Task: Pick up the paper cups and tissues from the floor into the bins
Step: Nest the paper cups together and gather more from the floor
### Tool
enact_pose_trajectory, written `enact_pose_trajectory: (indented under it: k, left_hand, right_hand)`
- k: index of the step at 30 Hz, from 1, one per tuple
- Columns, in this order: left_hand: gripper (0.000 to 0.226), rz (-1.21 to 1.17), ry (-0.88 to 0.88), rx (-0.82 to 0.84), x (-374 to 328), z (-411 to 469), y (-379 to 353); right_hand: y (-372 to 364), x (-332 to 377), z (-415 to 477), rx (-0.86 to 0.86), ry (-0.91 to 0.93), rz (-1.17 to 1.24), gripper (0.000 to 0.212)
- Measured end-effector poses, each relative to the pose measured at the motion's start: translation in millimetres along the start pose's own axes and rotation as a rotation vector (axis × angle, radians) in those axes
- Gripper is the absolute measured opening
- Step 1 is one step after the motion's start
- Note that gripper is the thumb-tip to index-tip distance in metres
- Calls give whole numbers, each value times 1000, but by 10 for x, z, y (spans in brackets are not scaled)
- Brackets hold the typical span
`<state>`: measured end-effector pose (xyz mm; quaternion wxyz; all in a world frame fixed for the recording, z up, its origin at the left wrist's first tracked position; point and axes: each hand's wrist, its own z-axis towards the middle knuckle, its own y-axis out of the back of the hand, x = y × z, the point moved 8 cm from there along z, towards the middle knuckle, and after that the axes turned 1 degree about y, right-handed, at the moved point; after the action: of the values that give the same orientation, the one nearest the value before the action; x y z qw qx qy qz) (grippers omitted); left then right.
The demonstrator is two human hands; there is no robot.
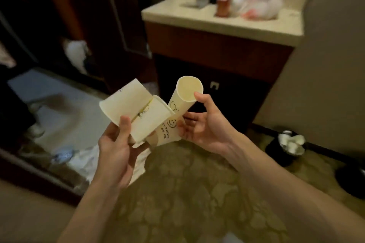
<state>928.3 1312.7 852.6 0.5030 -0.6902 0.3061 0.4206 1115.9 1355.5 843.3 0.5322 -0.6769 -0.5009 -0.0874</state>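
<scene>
Holding two flattened cream paper cups (136, 112) fanned side by side, the left hand (116, 150) has its thumb pressed across the front of them and its fingers behind. Right hand (203, 124) grips a round cream paper cup printed with a smiley face and black lettering (183, 104): thumb tip on the rim at the open mouth, fingers wrapped around the lower wall. This cup tilts, mouth up and away from the person, its base crossing behind the flattened pair so the three touch between the hands. Both forearms are bare.

Below the hands: patterned olive carpet (187, 193). Down and right of the right hand, near the wall, stands a small black round bin (284, 152) with crumpled white tissues (292, 142) piled in its top. A second dark round shape (351, 181) lies at the frame edge further right; too cropped to identify. Under the left hand, white crumpled material (87, 160) lies on the floor, blurred. Beyond the hands, a dark wooden cabinet with pale stone top (217, 23) carries a white plastic bag (260, 0).
</scene>
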Motion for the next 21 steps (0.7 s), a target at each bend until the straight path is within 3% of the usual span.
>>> enact_pose_trajectory:
  k: [5,9,14,21]
  left_hand:
    - [41,1,100,175,84,-203,-1318]
    - [38,72,123,328,400,-462,-2388]
    - [40,100,175,495,1112,-934,-3589]
    - [35,190,374,657,2501,-1574,-4851]
  right_hand:
    - [627,885,-865,-19,193,-81,85]
    - [1443,1374,-1598,-138,290,-161,83]
    - [2551,1711,-2540,-293,386,-230,71]
    - [4169,1717,-3541,-466,424,-85,71]
